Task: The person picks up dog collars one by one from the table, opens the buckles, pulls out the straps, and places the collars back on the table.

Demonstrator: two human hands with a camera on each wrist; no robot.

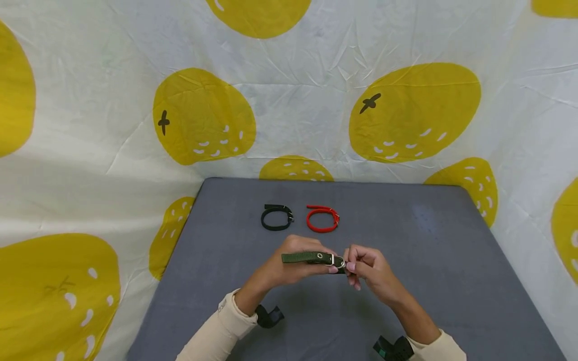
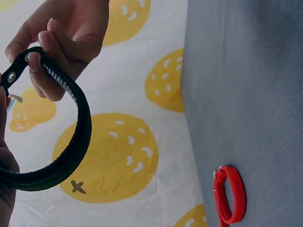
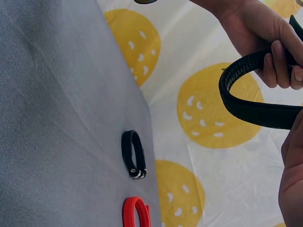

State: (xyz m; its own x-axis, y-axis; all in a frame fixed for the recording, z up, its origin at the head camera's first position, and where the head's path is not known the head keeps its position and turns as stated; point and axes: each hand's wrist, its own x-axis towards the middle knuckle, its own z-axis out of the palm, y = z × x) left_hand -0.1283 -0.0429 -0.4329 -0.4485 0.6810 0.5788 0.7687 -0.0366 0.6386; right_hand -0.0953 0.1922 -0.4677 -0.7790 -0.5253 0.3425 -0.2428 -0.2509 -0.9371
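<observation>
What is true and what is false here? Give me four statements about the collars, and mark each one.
1. The left hand and right hand both hold the green collar. True.
2. The black collar and red collar both lie on the gray table. True.
3. In the head view, the red collar is left of the black collar. False: it is on the right.
4. The green collar lies flat on the table. False: the hands hold it up.
</observation>
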